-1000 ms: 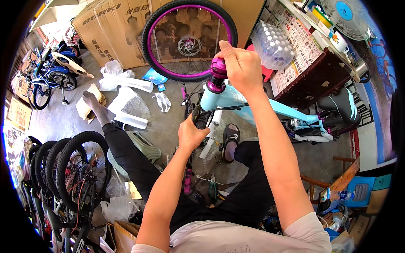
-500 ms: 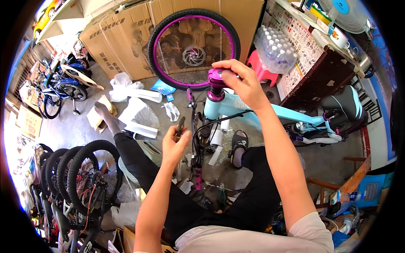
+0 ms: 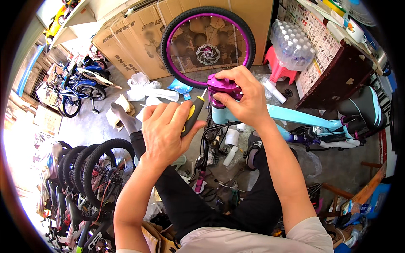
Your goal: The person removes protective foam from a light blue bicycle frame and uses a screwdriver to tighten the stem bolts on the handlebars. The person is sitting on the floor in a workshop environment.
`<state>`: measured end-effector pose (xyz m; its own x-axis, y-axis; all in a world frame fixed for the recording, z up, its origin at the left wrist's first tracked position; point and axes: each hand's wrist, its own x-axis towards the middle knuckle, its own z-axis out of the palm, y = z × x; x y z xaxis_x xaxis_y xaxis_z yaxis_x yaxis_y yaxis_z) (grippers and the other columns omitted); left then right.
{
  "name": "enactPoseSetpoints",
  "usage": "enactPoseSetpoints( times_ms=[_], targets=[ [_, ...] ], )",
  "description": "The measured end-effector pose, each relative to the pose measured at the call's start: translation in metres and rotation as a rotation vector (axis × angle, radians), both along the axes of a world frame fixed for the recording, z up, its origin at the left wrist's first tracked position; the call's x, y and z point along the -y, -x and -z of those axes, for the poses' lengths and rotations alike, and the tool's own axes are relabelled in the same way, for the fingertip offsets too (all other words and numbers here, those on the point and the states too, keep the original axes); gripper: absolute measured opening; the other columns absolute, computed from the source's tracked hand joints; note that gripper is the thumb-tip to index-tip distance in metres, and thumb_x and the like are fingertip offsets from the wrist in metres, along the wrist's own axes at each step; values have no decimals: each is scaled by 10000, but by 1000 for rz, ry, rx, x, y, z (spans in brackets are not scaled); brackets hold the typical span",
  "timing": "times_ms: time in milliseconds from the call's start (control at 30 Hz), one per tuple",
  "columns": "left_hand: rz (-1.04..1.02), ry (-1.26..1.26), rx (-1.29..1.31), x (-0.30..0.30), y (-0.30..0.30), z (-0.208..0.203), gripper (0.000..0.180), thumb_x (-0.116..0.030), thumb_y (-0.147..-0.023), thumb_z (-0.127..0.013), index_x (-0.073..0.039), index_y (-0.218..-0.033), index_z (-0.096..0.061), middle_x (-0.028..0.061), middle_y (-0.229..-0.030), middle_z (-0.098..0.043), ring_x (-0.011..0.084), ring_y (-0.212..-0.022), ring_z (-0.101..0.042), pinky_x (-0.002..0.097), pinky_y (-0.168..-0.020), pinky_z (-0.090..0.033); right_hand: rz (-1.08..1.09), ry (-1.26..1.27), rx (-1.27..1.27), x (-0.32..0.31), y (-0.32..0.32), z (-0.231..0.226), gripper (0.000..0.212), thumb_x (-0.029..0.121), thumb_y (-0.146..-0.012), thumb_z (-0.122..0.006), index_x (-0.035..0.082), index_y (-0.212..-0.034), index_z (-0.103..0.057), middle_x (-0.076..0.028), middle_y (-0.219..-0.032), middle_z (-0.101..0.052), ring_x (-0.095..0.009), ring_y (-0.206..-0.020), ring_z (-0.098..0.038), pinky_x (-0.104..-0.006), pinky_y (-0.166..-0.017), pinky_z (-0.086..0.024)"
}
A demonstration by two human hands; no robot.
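Note:
My left hand is closed around the handle of a yellow and dark grey screwdriver. The thin tip points up, close to the left side of a purple bike stem; whether it touches cannot be made out. Thumb and fingers of my right hand grip that stem from the right. Below it sits the head of a light blue bicycle frame, which stretches away to the right. Black cables and the handlebar, with purple at its near end, hang down between my legs.
A purple-rimmed wheel leans on a large cardboard box. Bottled water stands on a pink stool. Several bikes crowd the near left, small blue ones the far left. Wrapping and tools litter the floor.
My left hand has risen with the screwdriver, bringing its tip up beside the stem. The stem looks turned, and my right hand now grips its side. The whole view has shifted slightly.

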<state>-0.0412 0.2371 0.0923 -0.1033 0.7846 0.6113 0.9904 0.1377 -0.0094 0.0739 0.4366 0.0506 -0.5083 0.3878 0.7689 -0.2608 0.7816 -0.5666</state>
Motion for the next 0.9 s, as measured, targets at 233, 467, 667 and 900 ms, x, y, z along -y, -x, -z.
enactPoseSetpoints(
  times_ms=[233,467,667,900],
  targets=[
    [-22,45,-81,-11,0,-2,441,-362,-821,-774,-56,-1107,-636,54,-846,-609,268,-756,-574,395,-702,-362,-3,7,-36,0,2,3,383,96,-736,-818,119,-1090,-675,-64,-1001,-670,-254,-843,-683,-352,-711,-546],
    [-84,58,-221,-13,-14,-11,418,-361,-800,-782,-73,-1071,-648,39,-823,-590,236,-754,-571,397,-719,-366,-15,8,-47,-1,3,6,380,91,-739,-815,119,-1092,-678,-56,-997,-666,-243,-843,-686,-346,-711,-552],
    [-153,78,-386,-15,-23,-19,368,-362,-806,-762,-99,-1040,-655,17,-819,-556,222,-809,-565,432,-908,-392,-40,50,-36,0,3,4,372,87,-741,-815,126,-1092,-697,-44,-992,-664,-215,-855,-694,-328,-716,-561],
    [-84,46,-21,-17,-25,-6,378,-326,-852,-761,-72,-1096,-624,54,-824,-580,250,-795,-567,428,-859,-442,-33,57,-20,-1,1,4,375,88,-740,-816,126,-1094,-697,-44,-999,-664,-216,-862,-694,-328,-725,-561]
  ],
)
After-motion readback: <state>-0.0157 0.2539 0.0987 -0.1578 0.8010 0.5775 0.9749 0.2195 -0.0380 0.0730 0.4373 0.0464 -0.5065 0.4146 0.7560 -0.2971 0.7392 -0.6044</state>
